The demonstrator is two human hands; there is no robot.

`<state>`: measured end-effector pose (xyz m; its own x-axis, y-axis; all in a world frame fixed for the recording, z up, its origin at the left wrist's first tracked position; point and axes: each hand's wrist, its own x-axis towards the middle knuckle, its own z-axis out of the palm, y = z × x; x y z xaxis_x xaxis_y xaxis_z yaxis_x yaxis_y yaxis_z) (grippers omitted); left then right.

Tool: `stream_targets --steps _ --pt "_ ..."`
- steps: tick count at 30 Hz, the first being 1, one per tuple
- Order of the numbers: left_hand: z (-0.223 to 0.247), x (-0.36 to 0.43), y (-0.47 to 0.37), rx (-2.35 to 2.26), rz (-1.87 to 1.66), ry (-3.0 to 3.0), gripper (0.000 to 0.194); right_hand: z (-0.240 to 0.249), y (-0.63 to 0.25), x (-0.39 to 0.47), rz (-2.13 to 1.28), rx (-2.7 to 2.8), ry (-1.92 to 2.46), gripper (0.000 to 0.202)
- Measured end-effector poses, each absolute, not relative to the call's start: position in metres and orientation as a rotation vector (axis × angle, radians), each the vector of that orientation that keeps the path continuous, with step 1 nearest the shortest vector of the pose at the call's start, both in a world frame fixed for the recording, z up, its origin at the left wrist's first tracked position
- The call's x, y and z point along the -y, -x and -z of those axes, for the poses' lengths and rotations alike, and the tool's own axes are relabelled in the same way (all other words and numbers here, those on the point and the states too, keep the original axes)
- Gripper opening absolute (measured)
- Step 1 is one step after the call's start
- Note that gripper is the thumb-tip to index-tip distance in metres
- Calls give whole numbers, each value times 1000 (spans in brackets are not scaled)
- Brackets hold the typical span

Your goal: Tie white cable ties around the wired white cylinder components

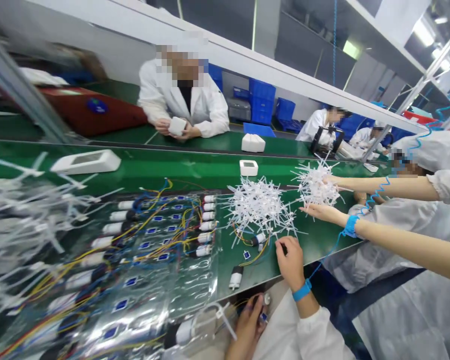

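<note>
At the table's front edge, my left hand [246,325] is closed around a wired part. A small blue board [263,317] and a round white end [267,299] show at its fingers. My right hand [290,260], with a blue wrist strap, is raised above the table edge, fingers curled together; what they pinch cannot be made out. Left of it lie a white-and-black cylinder [236,277] with wires, a small blue board [246,255] and another wired cylinder [260,239]. Behind these is a heap of white cable ties [257,202].
Rows of wired cylinders [114,228] lie on clear plastic sheeting [195,280] at left, near blurred white ties [26,220]. At right, a co-worker's hands [324,212] hold a tie bundle [317,187]. White devices [248,168] stand behind; another person [183,100] sits opposite.
</note>
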<state>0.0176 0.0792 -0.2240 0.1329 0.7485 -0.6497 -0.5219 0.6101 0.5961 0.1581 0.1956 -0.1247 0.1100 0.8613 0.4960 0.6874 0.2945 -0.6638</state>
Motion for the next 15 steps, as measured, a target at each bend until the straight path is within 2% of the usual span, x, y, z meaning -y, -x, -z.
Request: stream_targets --steps 15 --pt "241 -84 -31 -1076 -982 -225 96 124 -163 -197 -249 1646 1449 24"
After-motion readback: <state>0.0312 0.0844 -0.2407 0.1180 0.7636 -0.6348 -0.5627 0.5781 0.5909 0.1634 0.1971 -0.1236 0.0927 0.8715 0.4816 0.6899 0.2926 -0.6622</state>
